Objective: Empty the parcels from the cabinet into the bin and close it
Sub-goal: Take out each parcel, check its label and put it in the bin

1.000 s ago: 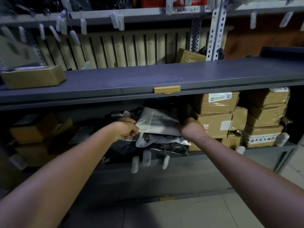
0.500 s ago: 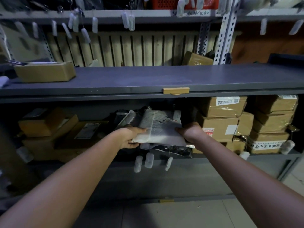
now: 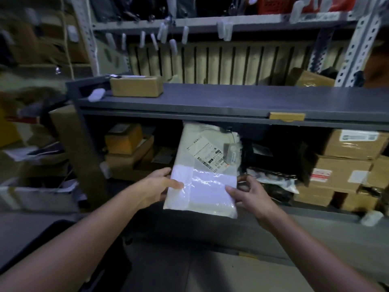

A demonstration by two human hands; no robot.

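A flat white plastic mailer parcel (image 3: 207,165) with a barcode label is out in front of the grey cabinet's (image 3: 189,106) open lower compartment. My left hand (image 3: 157,184) grips its lower left edge, thumb on top. My right hand (image 3: 250,192) pinches its lower right corner. Dark and white bagged parcels (image 3: 273,180) still lie inside the compartment behind it. Brown cardboard boxes (image 3: 341,163) are stacked at the compartment's right, and more boxes (image 3: 126,148) at its left. A dark rounded edge at the lower left (image 3: 31,234) may be the bin; I cannot tell.
On the cabinet's top sit a brown box (image 3: 136,86) and another carton (image 3: 309,77) at the back right. White tags hang from a metal rack (image 3: 210,22) above. Cluttered boxes and papers (image 3: 42,182) fill the floor at the left.
The white mailer has come out of the compartment toward me, held in both hands. My view has swung left, so the cabinet now sits further right.
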